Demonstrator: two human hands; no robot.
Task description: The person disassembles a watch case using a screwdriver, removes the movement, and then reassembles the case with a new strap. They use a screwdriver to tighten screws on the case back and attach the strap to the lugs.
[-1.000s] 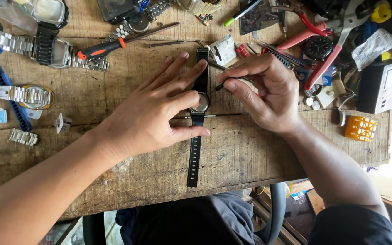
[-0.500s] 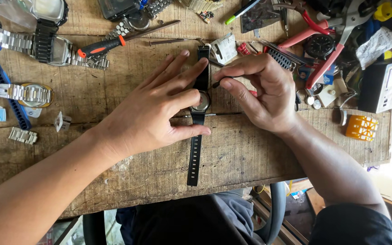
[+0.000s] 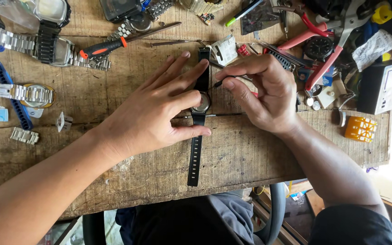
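Watch (image 3: 200, 103) face-down on bench (image 3: 232, 154) | our left hand (image 3: 153, 113) pins it flat, steadying | right hand (image 3: 268, 93) fingers pinch tool (image 3: 218, 83) at caseback.

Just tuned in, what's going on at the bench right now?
A person is working on a black-strapped wristwatch lying face down across a worn wooden bench. The left hand presses flat over it, fingers either side of the round case. The right hand pinches a thin dark tool, its tip just above the case. Other watches, an orange-handled screwdriver and red pliers lie scattered around.
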